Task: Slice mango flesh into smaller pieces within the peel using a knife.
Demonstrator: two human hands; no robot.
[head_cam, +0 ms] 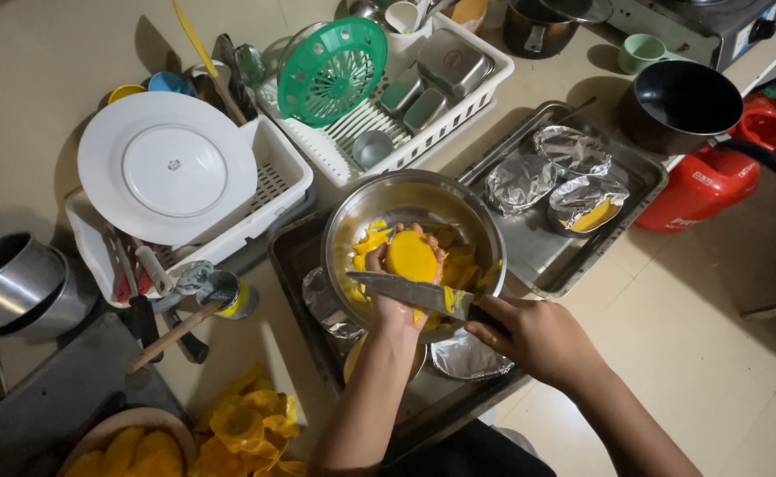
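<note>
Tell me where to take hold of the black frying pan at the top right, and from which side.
Grip the black frying pan by its long dark handle, coming in from the lower right. The handle sticks out past the counter edge over the red container, so it is free to grasp, while the round bowl offers no hold and sits close to the foil-lined metal tray.

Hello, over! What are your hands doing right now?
Left hand cupping a peeled yellow fruit over the steel bowl. Right hand gripping the knife, blade across left wrist. Cut slices already in bowl.
</note>
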